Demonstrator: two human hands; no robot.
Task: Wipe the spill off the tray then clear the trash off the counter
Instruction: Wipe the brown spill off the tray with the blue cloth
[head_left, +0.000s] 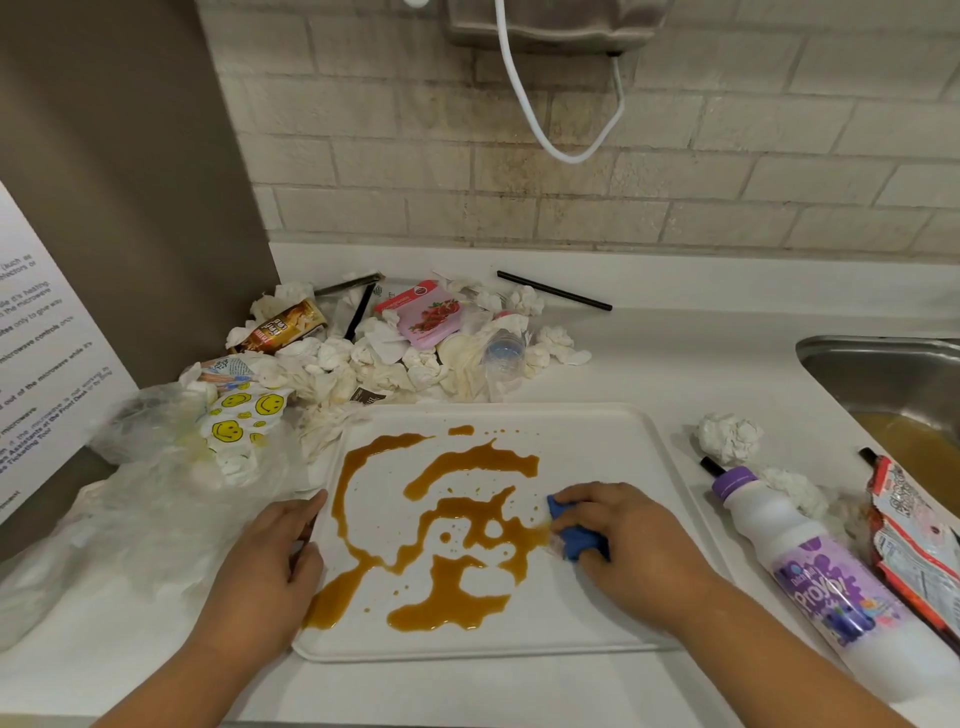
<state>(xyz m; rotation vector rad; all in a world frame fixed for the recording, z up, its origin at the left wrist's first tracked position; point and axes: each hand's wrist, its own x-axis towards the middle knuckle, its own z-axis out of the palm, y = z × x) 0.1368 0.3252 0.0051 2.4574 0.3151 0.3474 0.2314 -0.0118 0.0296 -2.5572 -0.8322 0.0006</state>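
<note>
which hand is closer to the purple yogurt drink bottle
Right. The right hand wipes on the tray just left of the bottle; the left hand is at the tray's far edge.

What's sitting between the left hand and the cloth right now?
In the head view, only the brown spill on the white tray lies between the left hand and the blue cloth.

You get even, soft overhead light with faint shadows; wide-angle bending curves the edges, and the plastic bag looks perhaps slightly blurred.
</note>
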